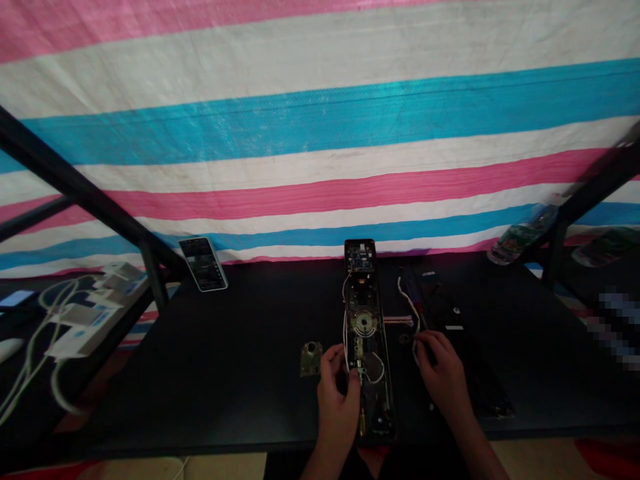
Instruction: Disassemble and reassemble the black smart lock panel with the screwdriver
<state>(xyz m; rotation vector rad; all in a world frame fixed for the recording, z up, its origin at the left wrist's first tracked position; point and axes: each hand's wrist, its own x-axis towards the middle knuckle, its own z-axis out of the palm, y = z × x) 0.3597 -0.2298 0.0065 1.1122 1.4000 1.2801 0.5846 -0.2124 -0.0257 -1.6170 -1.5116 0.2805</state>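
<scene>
A long black door lock housing lies open in front of me, with a circuit board at its far end and metal parts along its length. My left hand grips its left edge, thumb over the inside. White wires run along that same side. To the right of the housing, my right hand pinches a white cable near its lower end; the cable's other end reaches away over the table. A small square metal plate with a round part lies left of my left hand.
Right of the housing lie a screwdriver, partly hidden, and a long dark panel. A phone leans against the striped sheet at the back. A plastic bottle stands tilted at the right, power strips with cables at the left.
</scene>
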